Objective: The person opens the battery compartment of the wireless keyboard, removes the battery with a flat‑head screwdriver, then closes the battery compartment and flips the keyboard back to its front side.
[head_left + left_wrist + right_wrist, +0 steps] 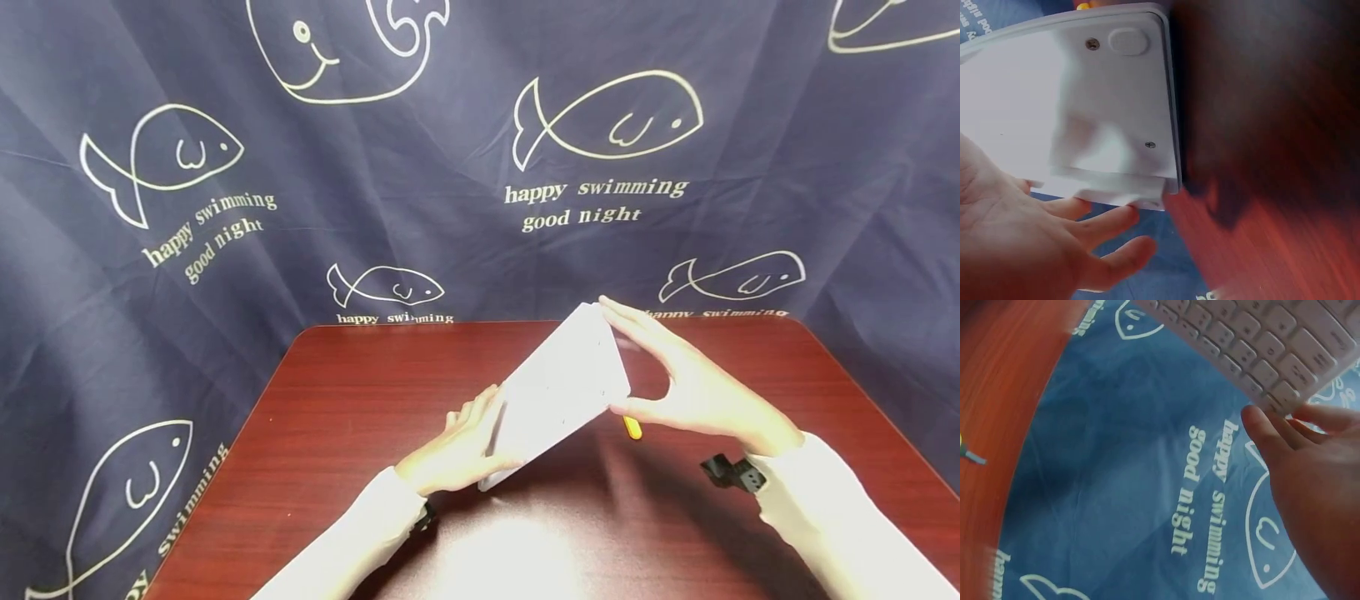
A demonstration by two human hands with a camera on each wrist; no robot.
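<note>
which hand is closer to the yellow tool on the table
Right. In the head view, the right hand, holding the right end of the keyboard, shows close beside the yellow tool; the left hand is farther left, at the keyboard's other end.

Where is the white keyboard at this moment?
In the head view, the white keyboard is right of centre, tilted over the red table, with the left hand at its lower end and the right hand at its upper end.

blue cloth | "happy swimming" / "good night", repeated | keyboard legends unclear
</note>
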